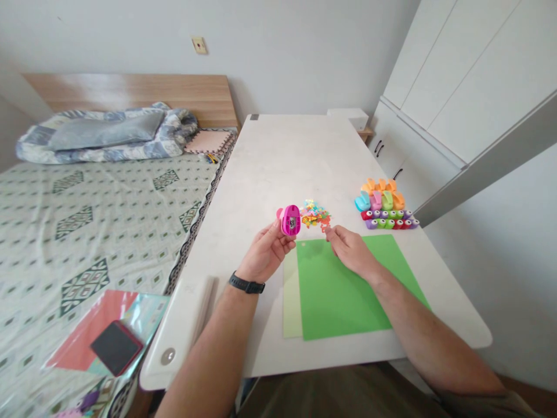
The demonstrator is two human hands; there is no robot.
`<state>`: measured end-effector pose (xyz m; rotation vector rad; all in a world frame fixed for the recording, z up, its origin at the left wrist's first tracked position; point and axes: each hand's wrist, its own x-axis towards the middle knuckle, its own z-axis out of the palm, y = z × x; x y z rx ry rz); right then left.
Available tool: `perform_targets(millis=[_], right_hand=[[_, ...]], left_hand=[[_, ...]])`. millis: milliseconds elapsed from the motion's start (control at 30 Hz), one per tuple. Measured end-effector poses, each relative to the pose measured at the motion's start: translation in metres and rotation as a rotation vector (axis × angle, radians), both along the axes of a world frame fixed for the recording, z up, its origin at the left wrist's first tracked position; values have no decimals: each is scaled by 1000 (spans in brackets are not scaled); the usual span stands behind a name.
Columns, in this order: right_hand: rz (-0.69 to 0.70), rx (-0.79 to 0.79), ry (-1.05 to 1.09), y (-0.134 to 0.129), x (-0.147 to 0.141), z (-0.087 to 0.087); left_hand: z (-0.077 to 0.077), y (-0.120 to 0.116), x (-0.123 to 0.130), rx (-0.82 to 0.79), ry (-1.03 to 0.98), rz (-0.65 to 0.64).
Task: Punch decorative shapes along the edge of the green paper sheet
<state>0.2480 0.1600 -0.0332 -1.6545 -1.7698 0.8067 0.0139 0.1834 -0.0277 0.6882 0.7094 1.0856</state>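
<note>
Magenta paper punch: the punch (291,220) is raised over the tabletop (287,159), just left of the small cut-outs, its metal-centred face turned up toward the wearer, probably so the die can be seen.
Left hand: the fingers of the left hand (268,247) are narrowed around the punch, thumb on its near left side; gripping low and from the side seems to leave that face uncovered.
Right hand: thumb and index finger of the right hand (350,249) come nearly together beside a reddish piece at the pile's near edge; whether they pinch it I cannot tell.
Paper cut-outs: the multicoloured cut-outs (315,213) lie heaped between the hands, within easy reach of both.
Green sheet: squarish and flat, the green sheet (348,302) lies under the right hand, a small pale spot near its upper left corner.
Pale sheet: the pale yellow-green sheet (292,310) shows along the green one's left edge, apparently stacked beneath.
Punch rows: more punches (386,203) stand in rows at the right, larger ones behind smaller, probably grouped by size and kept off the paper.
Bed: alongside on the left, the bed (130,232) bears a dark phone (116,348) on plastic packets (87,345).
</note>
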Motion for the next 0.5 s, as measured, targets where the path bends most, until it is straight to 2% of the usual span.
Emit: perform_targets(millis=[200, 333, 400, 500], right_hand=[[72, 17, -301, -5, -1, 0], [166, 33, -508, -10, -4, 2], [203, 46, -564, -13, -4, 2], [227, 50, -609, -15, -3, 2]], left_hand=[[2, 12, -4, 42, 48, 102], [0, 27, -9, 75, 162, 287], [0, 35, -10, 92, 284, 377], [3, 46, -11, 185, 610, 511]])
